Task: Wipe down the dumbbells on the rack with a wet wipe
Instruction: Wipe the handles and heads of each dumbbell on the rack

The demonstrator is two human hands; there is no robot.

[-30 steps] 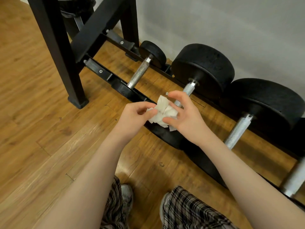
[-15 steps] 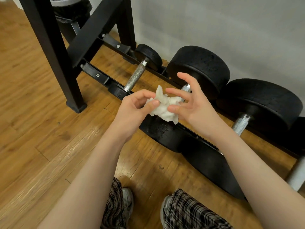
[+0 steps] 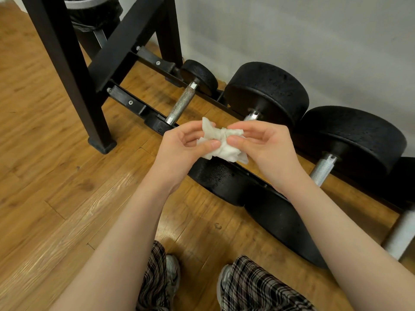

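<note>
Wipe (image 3: 221,142): white, crumpled | L hand (image 3: 179,151) + R hand (image 3: 265,149) grip pinching it | dumbbells (image 3: 267,90): black, pitted

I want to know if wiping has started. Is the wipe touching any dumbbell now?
Apart. The head view shows both hands, left and right, pinching the wipe in the air above the dumbbell.
</note>
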